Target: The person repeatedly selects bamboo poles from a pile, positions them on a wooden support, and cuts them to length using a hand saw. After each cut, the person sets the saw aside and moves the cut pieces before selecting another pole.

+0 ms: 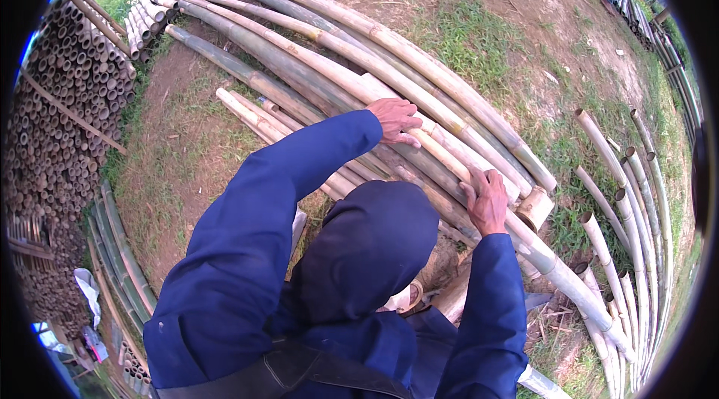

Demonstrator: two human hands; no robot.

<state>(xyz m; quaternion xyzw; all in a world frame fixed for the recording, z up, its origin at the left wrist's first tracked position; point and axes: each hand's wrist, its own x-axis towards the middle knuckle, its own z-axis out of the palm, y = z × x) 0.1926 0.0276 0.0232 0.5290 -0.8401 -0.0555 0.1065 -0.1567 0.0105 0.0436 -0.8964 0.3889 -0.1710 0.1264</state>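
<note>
Scanning L to R, we see a wall of stacked poles point(64, 107), cut ends out, along the left edge of the yard. Next come green poles point(120, 257) lying on the dirt point(187, 152) just beside that stack. Our left hand point(395, 119) lies palm-down w/ fingers curled over the top of a pale pole point(359, 62) in the long bundle that crosses the ground from upper left to lower right; it's a loose hold over the pole, not a full wrap. Our right hand point(487, 200) presses flat, fingers spread, on a neighbouring pole point(554, 268) nearer its cut end; open palm, gripping nothing. A short stub point(535, 208) sits just beside that hand. More poles point(633, 197) fan out over grass point(479, 40) at the right edge.
</note>
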